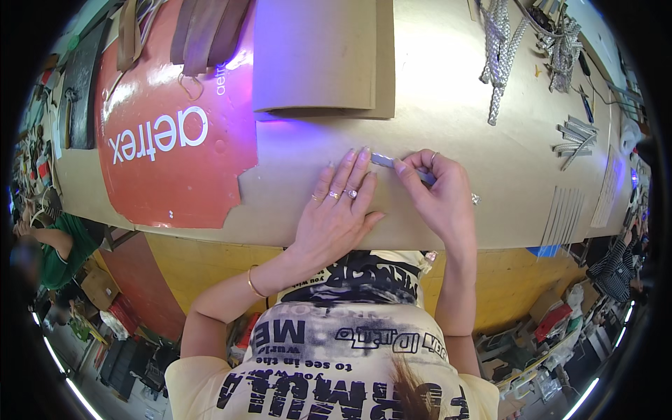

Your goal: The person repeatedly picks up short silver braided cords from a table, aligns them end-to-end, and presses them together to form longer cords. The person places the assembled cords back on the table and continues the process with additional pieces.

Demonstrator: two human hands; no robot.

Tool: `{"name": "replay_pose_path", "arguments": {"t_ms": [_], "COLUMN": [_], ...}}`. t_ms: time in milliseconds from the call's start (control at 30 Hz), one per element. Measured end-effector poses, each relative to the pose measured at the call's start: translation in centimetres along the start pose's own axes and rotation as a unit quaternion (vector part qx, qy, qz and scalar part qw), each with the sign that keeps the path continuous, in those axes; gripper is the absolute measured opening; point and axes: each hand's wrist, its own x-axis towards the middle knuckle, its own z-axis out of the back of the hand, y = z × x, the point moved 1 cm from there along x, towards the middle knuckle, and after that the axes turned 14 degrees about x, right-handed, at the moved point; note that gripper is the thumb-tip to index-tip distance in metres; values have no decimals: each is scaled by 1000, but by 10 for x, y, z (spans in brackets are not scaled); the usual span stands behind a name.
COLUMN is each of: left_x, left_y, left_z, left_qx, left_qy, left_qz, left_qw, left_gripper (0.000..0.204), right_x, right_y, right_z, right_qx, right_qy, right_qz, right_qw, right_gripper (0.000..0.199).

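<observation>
- The right hand (448,196) pinches a narrow silvery strip (382,160) between thumb and fingers.
- The left hand (334,218) spreads flat on the worktop (448,91), fingertips at the strip's end.

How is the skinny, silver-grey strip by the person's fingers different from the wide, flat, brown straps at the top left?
Width: the skinny, silver-grey strip is narrow; each of the wide, flat, brown straps is broader.
Number: the strip is single; the straps lie several together.
Touch: the right hand pinches the strip; neither of the person's hands touches the straps.
Both are band-shaped.
</observation>
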Motion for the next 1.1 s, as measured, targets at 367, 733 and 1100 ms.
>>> {"name": "replay_pose_path", "arguments": {"t_ms": [367, 733, 1100], "left_x": [2, 10, 11], "left_y": [-7, -25, -24], "left_z": [1, 5, 8], "left_qx": [1, 43, 91], "left_qy": [11, -26, -4], "left_qz": [32, 75, 55], "left_qw": [999, 996, 994], "left_gripper": [83, 71, 67], "right_x": [0, -8, -12], "right_y": [2, -3, -4], "right_z": [-4, 6, 21], "right_qx": [-57, -107, -40], "right_qy": [-35, -68, -54], "right_qz": [27, -12, -21], "right_qw": [997, 992, 998], "right_gripper": [21, 23, 22]}}
